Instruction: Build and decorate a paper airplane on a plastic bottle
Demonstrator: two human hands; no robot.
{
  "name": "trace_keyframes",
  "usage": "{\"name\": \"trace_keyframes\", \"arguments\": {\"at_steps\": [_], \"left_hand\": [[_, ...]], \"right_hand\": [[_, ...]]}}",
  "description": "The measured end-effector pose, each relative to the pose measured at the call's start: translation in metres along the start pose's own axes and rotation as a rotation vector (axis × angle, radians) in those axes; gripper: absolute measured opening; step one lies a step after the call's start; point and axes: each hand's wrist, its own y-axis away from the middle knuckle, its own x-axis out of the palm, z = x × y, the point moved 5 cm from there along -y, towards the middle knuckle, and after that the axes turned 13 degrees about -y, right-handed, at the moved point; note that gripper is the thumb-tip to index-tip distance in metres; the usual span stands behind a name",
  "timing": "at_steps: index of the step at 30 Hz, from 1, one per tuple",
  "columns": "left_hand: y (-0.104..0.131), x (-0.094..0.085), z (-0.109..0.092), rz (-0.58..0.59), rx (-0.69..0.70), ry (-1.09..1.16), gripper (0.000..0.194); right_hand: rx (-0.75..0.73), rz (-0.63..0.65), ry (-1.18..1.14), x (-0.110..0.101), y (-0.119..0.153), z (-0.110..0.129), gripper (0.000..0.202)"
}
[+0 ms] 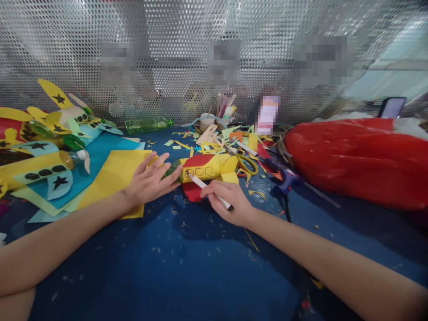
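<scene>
A toy plane made from a green bottle wrapped in yellow paper lies on its side in front of me, with red wings. Three oval windows are outlined in black along its body. My right hand is closed round a white marker, its tip at the leftmost oval, which is partly inked. With fingers spread, my left hand rests against the bottle's green neck end, above the edge of a yellow paper sheet.
Finished bottle planes and coloured sheets lie at left. A green bottle lies behind. Paper scraps, yellow-handled scissors and a glue gun are right of the plane. A red plastic bag bulges at far right; perforated metal stands behind.
</scene>
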Motion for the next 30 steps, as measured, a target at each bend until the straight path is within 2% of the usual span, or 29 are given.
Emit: {"name": "trace_keyframes", "arguments": {"at_steps": [20,30], "left_hand": [[-0.0016,-0.0009,0.0,-0.034,0.009,-0.021,0.038],[0.0021,0.0034,-0.0003,0.0,-0.011,0.004,0.036]], "right_hand": [[-0.016,0.003,-0.01,0.0014,0.0001,-0.001,0.017],[-0.025,0.014,0.004,0.0022,0.0008,-0.0019,0.017]]}}
